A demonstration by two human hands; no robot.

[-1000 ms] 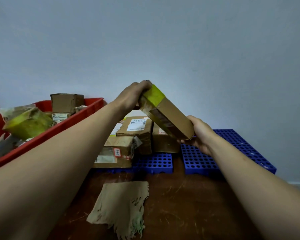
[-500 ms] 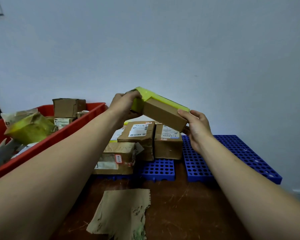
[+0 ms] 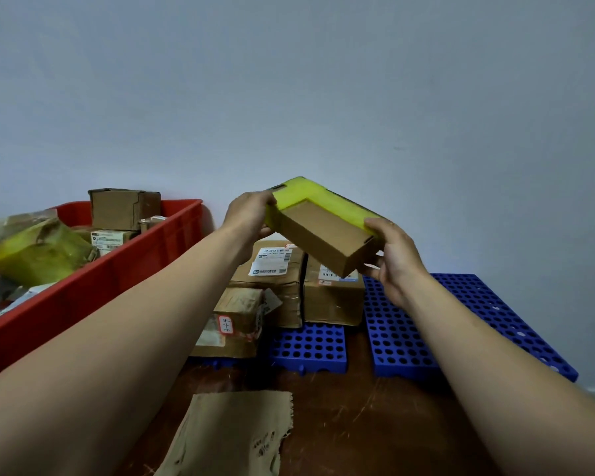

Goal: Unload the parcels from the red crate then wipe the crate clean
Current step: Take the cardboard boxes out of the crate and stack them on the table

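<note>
I have the yellow-taped parcel (image 3: 323,235) up in the air between both hands, tilted, its yellow end high and its plain cardboard end low. My left hand (image 3: 251,218) is curled round the yellow end, and my right hand (image 3: 395,255) clamps the low corner with the thumb on top and fingers beneath. It hangs just above the stacked parcels (image 3: 272,269) on the blue grid mat (image 3: 461,321), well clear of the red crate (image 3: 100,290) on my left. To set it down well I would level it first, then lower it flat with both hands sharing the weight (a tilted box landing corner-first could nudge the pile). The best open room looks to be the bare stretch of mat to the right of the stack. The mat's front edge drops to the bench (image 3: 392,424), and the wall (image 3: 426,132) stands close behind, so there is little depth to play with. The crate holds more, among it a brown box (image 3: 124,207) and a yellow bag (image 3: 38,252), so wiping with the rag (image 3: 234,434) seems some way off.
</note>
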